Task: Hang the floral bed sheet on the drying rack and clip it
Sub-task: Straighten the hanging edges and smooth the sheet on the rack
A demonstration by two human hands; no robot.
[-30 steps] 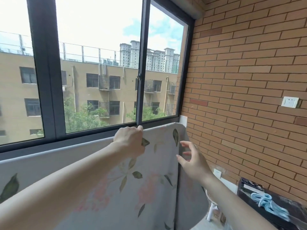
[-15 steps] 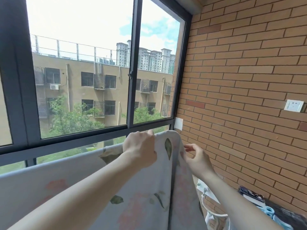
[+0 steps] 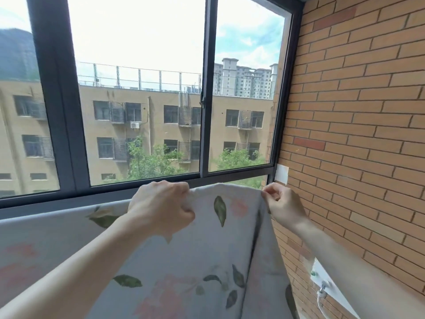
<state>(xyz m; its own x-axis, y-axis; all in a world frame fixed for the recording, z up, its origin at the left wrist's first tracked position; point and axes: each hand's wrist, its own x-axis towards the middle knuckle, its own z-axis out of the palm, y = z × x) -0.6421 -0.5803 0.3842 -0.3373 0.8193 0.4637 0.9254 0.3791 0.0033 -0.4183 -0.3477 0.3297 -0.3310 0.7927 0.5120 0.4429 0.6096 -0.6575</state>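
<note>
the right hand (image 3: 284,204), open and reaching a second ago, is now pinching the floral bed sheet (image 3: 207,261) at its top corner; the left hand (image 3: 161,207) is gripping the top edge, spreading it for clipping.

Matt cloth bed sheet (image 3: 207,261) (leaf-printed), rough brick wall (image 3: 358,125), smooth dark window frame (image 3: 208,88).
</note>
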